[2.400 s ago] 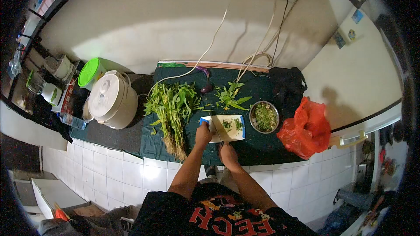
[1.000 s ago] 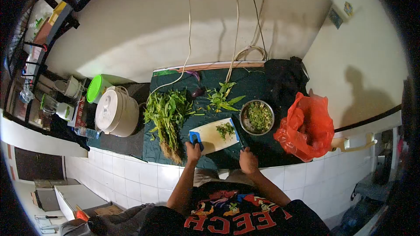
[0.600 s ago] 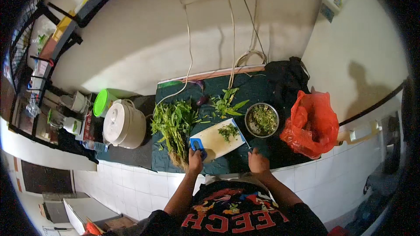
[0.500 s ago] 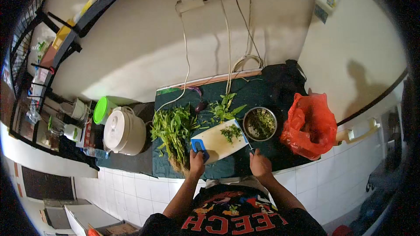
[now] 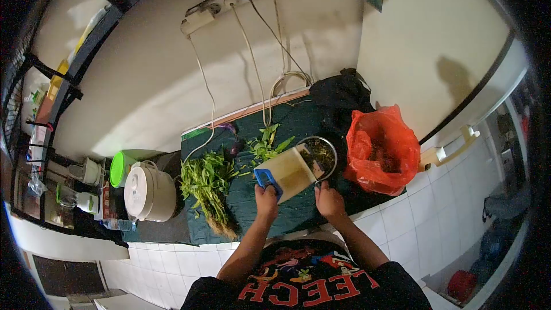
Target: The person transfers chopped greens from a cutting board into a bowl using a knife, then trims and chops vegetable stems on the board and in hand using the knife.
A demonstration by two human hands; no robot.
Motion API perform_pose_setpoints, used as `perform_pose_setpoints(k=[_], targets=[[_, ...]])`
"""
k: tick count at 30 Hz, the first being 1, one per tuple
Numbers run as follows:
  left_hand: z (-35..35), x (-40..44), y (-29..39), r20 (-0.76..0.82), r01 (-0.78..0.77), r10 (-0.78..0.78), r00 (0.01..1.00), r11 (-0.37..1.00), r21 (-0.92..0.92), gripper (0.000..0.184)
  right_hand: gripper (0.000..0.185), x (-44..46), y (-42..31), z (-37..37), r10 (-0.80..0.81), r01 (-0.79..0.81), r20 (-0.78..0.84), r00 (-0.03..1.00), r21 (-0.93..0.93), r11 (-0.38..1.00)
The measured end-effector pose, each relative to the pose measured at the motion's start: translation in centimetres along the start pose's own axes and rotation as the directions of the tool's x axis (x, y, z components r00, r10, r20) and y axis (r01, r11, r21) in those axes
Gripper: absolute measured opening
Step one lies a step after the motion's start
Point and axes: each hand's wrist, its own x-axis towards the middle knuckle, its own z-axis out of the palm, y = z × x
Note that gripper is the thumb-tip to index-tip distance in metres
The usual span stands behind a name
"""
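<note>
Hands hold the cutting board, its long axis pointing toward the bowl.

Bowl partly hidden by board, shelf cut off, blurred contents in bag

There is one left hand and one right hand, so two hands. I count one cutting board, one knife and one round bowl. There are two bunches of green leaves, one big bunch and one small bunch. I see one red bag, one rice cooker, one green lid, three hanging cords and two stickers.
</note>
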Motion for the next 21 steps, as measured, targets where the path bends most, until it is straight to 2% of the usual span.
perform_pose_setpoints(k=[1,4,8,10,11,13,16,17,19,21], targets=[[-0.1,0.2,-0.5,0.006,0.000,0.000,1.000,1.000,0.000,0.022,0.034,0.4,0.8,0.3,0.046,-0.048,-0.042,0.998,-0.024,0.999],[-0.8,0.7,-1.4,-0.057,0.025,-0.021,0.998,0.998,0.064,0.032,0.040,1.1,2.7,-0.2,0.120,-0.119,-0.018,0.993,0.026,0.993],[-1.5,1.2,-1.9,-0.041,0.024,-0.021,0.999,0.997,0.072,0.034,0.041,0.3,2.1,-1.7,0.109,-0.109,-0.055,0.992,0.015,0.994],[-0.8,0.5,-0.8,-0.036,0.027,-0.023,0.999,0.994,0.105,0.034,0.035,-0.8,0.1,-3.2,-0.004,0.003,-0.091,0.996,-0.010,1.000],[0.2,-0.5,0.3,-0.053,0.026,-0.024,0.998,0.999,0.044,0.031,0.035,-1.1,-0.5,-2.9,-0.006,0.005,-0.085,0.996,-0.011,1.000],[0.7,-1.1,1.0,-0.072,0.026,-0.027,0.997,1.000,-0.016,0.029,0.036,-1.9,-1.3,-2.3,-0.167,0.168,-0.022,0.986,0.041,0.985],[0.7,-1.2,1.3,-0.076,0.077,-0.077,0.994,0.997,-0.001,0.031,0.037,-1.8,-1.6,-1.2,-0.252,0.251,0.036,0.967,0.020,0.968],[0.9,-1.3,1.6,-0.085,0.062,-0.063,0.994,0.998,-0.009,0.032,0.037,-1.3,-1.3,-0.6,-0.251,0.251,0.036,0.967,0.017,0.968],[1.7,-1.6,1.5,-0.075,0.062,-0.064,0.995,0.998,-0.025,0.032,0.039,-0.2,0.3,0.3,-0.091,0.091,-0.005,0.996,0.027,0.995],[1.0,-1.8,1.5,0.006,0.046,-0.046,0.999,0.996,-0.080,0.032,0.039,0.2,2.1,0.0,-0.018,0.018,-0.056,0.998,0.006,1.000]])
